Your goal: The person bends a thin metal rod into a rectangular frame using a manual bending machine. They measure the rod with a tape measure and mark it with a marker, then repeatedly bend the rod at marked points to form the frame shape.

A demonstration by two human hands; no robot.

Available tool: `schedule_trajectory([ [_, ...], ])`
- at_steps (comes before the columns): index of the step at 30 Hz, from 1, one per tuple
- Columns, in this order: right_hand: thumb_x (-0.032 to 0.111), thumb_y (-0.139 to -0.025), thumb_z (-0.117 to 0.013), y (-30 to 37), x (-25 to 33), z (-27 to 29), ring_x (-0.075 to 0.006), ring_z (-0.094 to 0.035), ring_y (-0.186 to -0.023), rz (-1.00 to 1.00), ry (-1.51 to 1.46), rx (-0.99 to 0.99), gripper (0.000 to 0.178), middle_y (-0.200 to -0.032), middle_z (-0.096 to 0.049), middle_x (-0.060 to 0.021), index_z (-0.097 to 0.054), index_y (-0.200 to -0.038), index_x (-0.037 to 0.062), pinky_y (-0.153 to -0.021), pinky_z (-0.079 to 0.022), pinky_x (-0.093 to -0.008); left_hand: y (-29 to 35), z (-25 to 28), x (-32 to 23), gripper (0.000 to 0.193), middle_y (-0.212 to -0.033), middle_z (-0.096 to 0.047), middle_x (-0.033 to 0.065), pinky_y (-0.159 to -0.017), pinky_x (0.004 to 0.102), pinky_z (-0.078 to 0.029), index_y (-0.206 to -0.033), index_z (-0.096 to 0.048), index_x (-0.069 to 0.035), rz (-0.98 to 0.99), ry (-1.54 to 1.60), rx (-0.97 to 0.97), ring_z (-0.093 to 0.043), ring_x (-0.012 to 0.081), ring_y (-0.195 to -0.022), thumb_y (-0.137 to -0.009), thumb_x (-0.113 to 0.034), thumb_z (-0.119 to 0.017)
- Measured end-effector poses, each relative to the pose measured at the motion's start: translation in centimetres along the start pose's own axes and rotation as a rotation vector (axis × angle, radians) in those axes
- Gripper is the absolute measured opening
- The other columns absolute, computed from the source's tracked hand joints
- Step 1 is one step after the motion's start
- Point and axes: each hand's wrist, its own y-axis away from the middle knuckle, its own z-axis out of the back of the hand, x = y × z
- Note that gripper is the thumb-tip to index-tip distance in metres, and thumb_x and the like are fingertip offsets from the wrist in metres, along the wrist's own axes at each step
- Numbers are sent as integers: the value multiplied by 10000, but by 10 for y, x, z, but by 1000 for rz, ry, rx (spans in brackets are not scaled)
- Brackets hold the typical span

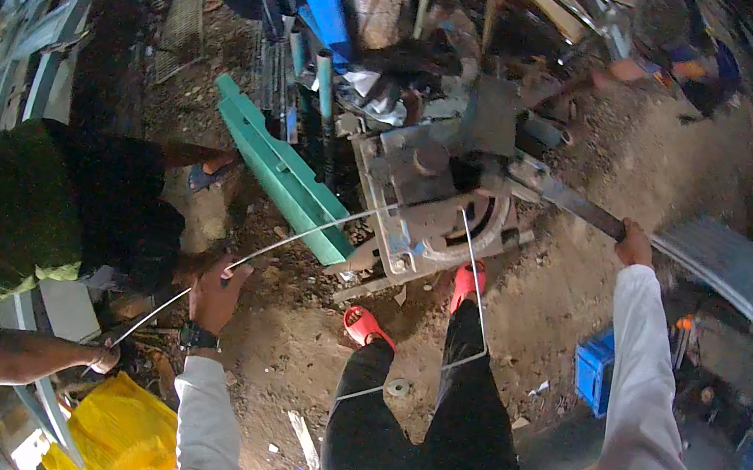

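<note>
Rod (307, 235): A thin length of metal runs from a co-worker's hand (105, 357) at left, through the person's own grip, to the bender (387, 172); whether it joins the cornered piece (476, 282) above the legs (475, 421) cannot be told.
Left hand (215, 293): Fingers curl about the rod, partway between the co-worker's hand and the bender.
Right hand (634, 246): Fingers clasp the outer end of the lever (580, 206), arm stretched forward.
Step at the bender: Judging by the two grips, a bend is being set up or made; one moment does not settle which.
Next pull: It seems to call for a firm, even swing of the lever while the left hand steadies the rod, with the cornered piece guided clear of the legs.
Green beam (278, 169): Its near end lies beneath the rod's line, an edge that could snag a sideways shift.
Lever side: Bare dirt (541, 292) between lever and legs offers the most room; the corrugated sheet (737, 285) begins just beside the right hand, a blue box (595, 371) near that forearm.
Red shoes (369, 326): The right one is close up to the bender, the tightest spot.
</note>
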Motion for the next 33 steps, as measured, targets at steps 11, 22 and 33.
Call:
schedule_trajectory([
  [11,193,-858,-573,-136,-100,-15,-380,-482,-1232,136,192,187,521,-1343,-493,-221,-468,-1341,25,-1017,-404,-459,-1,-20,42,399,-1119,-635,162,-1010,455,-390,-1030,-678,-75,87,-152,-521,-558,356,-1091,-851,-432,-666],
  [22,415,-962,-526,-241,-142,-1,-352,-349,-1392,127,293,161,687,-1510,-351,-214,-329,-1472,-1,-1152,-304,-463,35,0,76,518,-799,-661,118,-894,436,-416,-691,-692,-59,363,-206,-643,-586,319,-881,-955,-469,-514],
  [33,121,-981,-464,-252,-135,7,-357,-376,-1372,190,302,0,558,-1504,-360,-217,-284,-1498,9,-1129,-351,-455,49,-6,75,587,-717,-684,152,-811,454,-445,-646,-678,-36,395,-261,-504,-630,333,-748,-1009,-390,-383],
])
